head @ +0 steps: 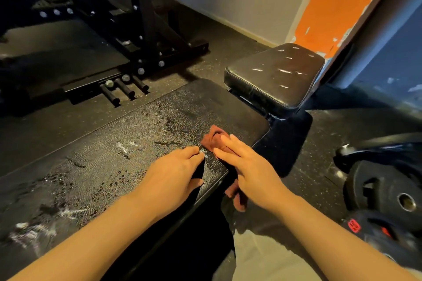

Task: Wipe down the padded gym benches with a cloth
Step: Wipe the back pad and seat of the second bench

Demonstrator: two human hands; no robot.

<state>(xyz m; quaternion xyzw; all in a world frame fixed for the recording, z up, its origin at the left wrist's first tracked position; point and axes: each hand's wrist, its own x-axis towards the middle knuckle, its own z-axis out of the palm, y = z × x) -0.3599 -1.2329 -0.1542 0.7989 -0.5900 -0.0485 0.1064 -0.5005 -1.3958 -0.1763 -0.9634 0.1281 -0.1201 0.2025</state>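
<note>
Wet black bench pad; speckled rubber floor; orange wall.

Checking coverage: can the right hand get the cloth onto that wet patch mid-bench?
Probably yes. The right hand presses the cloth flat on the bench, and the wet patch lies just ahead with nothing between. The left hand rests to the side.

Bench pad: wet pebbled vinyl; cloth: terry.
</note>
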